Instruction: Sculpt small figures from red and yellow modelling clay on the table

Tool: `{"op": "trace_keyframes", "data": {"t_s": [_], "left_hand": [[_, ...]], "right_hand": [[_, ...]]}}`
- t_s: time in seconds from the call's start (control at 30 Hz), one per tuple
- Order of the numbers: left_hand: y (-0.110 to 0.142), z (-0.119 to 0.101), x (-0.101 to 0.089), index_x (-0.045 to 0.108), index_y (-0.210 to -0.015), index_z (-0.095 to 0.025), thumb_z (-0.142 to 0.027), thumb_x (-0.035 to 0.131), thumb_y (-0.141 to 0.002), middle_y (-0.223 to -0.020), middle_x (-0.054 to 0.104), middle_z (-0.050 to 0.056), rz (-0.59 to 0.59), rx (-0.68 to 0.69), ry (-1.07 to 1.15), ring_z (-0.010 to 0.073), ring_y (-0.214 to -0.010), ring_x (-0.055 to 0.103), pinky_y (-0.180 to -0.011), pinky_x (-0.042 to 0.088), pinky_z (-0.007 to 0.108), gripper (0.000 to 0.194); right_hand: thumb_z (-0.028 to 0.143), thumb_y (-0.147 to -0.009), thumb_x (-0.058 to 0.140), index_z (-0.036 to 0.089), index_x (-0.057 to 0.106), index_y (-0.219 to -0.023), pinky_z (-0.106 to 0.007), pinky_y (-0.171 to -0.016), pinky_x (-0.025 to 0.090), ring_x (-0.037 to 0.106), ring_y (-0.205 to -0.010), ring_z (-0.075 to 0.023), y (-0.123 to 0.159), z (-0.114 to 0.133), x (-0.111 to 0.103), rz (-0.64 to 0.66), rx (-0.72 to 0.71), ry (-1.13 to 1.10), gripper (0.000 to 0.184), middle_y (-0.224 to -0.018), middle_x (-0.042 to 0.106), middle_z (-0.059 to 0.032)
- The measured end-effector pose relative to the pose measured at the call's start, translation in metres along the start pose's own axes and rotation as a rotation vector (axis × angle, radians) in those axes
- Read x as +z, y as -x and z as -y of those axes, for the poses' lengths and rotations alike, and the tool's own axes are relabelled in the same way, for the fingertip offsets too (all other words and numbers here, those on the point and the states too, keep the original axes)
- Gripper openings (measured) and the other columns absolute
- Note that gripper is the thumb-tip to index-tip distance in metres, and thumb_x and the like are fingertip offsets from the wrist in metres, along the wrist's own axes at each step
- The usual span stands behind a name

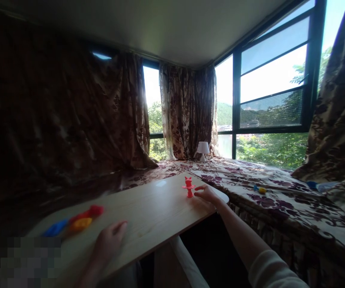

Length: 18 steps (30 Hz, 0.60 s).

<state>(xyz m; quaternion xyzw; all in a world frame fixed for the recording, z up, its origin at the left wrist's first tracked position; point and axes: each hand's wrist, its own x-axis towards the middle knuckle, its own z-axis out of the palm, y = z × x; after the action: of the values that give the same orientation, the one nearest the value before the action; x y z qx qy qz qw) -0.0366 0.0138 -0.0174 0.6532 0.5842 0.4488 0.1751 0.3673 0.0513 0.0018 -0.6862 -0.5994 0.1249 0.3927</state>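
Red toy (188, 188) stands upright on the table (148, 212), seemingly set, just beside the right hand (207, 194), unclenched and apparently empty; whether the blurred left hand (109, 240) grips anything cannot be told. Near it, blue (55, 228), yellow (80, 225) and red pieces (96, 210) seemingly await handling.

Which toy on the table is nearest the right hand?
The upright pinkish-red figure with pointed ears, beside the right hand; the blurred blue, yellow and red pieces lie grouped nearer the left hand.
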Motion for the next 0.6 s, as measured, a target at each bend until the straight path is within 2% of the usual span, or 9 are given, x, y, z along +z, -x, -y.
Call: {"op": "trace_keyframes", "data": {"t_s": [0.23, 0.37, 0.5, 0.6], "left_hand": [[0.001, -0.002, 0.001, 0.069, -0.081, -0.016, -0.043, 0.050, -0.063, -0.092, 0.072, 0.008, 0.006, -0.001, -0.005, 0.0262, -0.096, 0.063, -0.083, 0.049, 0.030, 0.039], [0.000, 0.000, 0.001, 0.070, -0.081, -0.016, -0.043, 0.050, -0.063, -0.091, 0.072, 0.008, 0.008, 0.003, -0.013, 0.0260, -0.095, 0.063, -0.083, 0.048, 0.030, 0.037], [0.001, -0.002, 0.000, 0.070, -0.081, -0.016, -0.043, 0.050, -0.063, -0.091, 0.072, 0.008, 0.020, -0.005, -0.007, 0.0263, -0.094, 0.063, -0.083, 0.048, 0.031, 0.038], [0.002, -0.005, -0.001, 0.070, -0.079, -0.016, -0.043, 0.050, -0.062, -0.089, 0.072, 0.008, 0.009, -0.009, 0.003, 0.0267, -0.093, 0.063, -0.083, 0.048, 0.031, 0.037]], "right_hand": [[0.046, -0.055, 0.071, 0.024, 0.074, -0.082, -0.036, -0.081, 0.040, 0.059, -0.095, -0.0291, -0.006, 0.011, 0.016, 0.001, 0.089, 0.046, 0.035, -0.087, 0.070, -0.0073], [0.044, -0.055, 0.071, 0.026, 0.074, -0.077, -0.035, -0.080, 0.040, 0.059, -0.093, -0.0276, -0.006, 0.012, 0.018, 0.000, 0.096, 0.042, 0.029, -0.081, 0.070, -0.0053], [0.043, -0.055, 0.072, 0.027, 0.073, -0.085, -0.032, -0.077, 0.041, 0.059, -0.092, -0.0254, -0.006, 0.014, 0.021, -0.015, 0.070, -0.006, 0.033, -0.088, 0.070, -0.0041], [0.038, -0.057, 0.071, 0.026, 0.074, -0.079, -0.030, -0.073, 0.042, 0.062, -0.084, -0.0233, -0.007, 0.015, 0.025, -0.006, 0.061, -0.058, 0.025, -0.081, 0.070, -0.0030]]}}
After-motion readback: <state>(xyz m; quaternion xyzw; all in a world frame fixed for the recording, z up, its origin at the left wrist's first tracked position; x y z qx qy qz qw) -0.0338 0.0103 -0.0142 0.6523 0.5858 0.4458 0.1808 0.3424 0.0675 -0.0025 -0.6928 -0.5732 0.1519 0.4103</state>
